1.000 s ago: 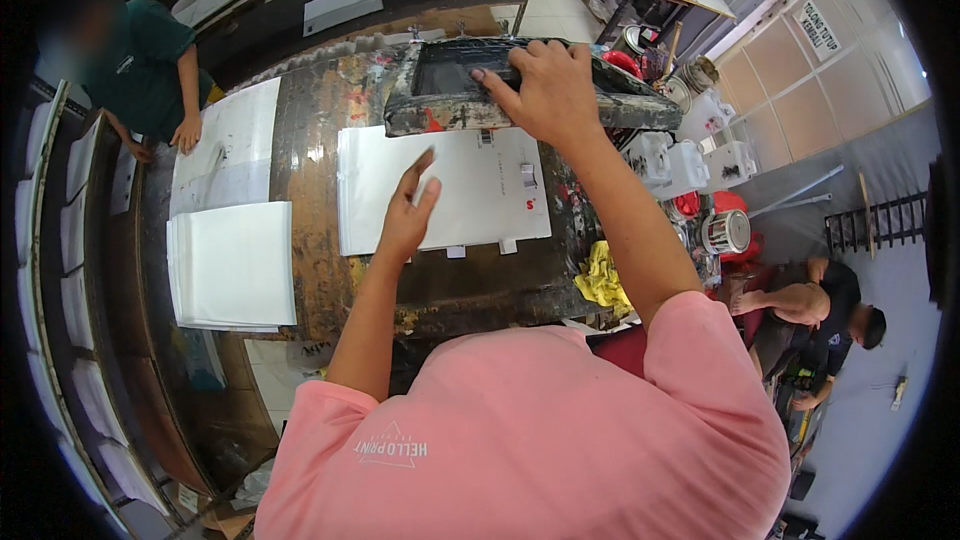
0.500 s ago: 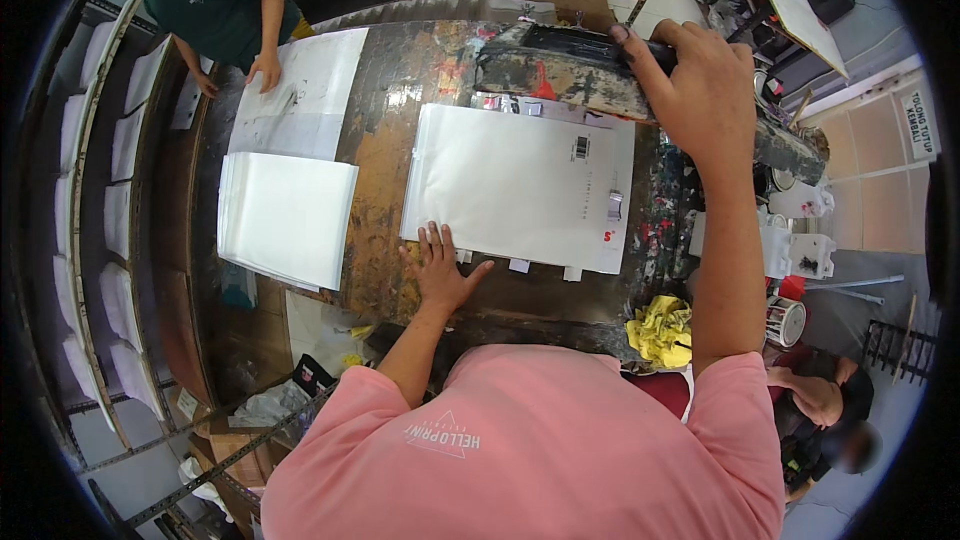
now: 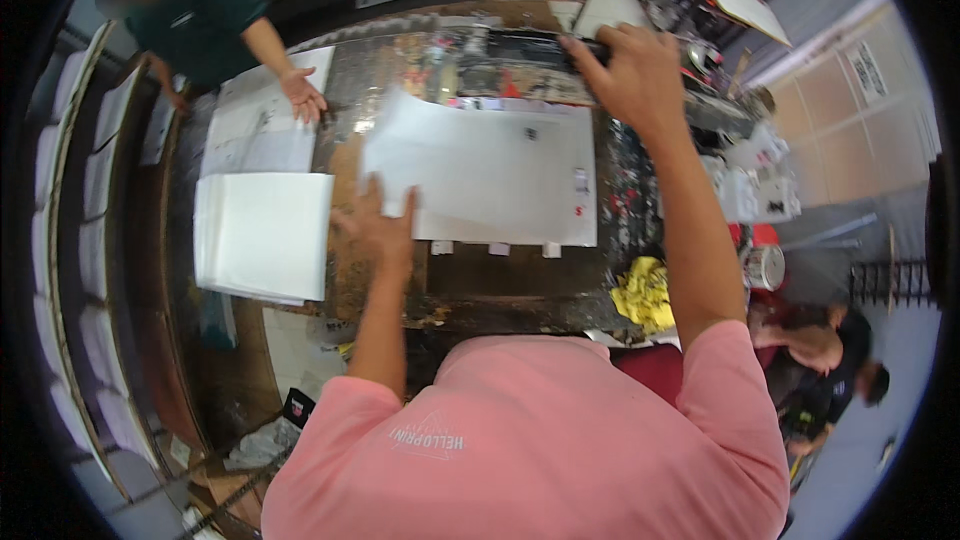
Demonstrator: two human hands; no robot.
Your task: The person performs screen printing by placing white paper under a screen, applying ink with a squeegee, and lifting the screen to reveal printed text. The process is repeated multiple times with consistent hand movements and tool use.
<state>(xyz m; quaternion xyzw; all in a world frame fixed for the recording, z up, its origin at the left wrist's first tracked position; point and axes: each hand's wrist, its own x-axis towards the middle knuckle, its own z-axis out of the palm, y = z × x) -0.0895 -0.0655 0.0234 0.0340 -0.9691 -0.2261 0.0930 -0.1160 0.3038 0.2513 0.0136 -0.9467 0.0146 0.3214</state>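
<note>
white sheet (image 3: 470, 175), red print (image 3: 579, 211), left hand (image 3: 383, 230)

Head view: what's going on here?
A person in pink is at a stained table. Their right hand holds a dark frame over its far side; the left hand, blurred, is at the near left corner of a white sheet whose far left corner looks lifted. A co-worker in green stands at far left.

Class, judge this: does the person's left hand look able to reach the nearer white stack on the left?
Probably yes: the left hand is close beside the white stack, and nothing visible stands between them.
</note>
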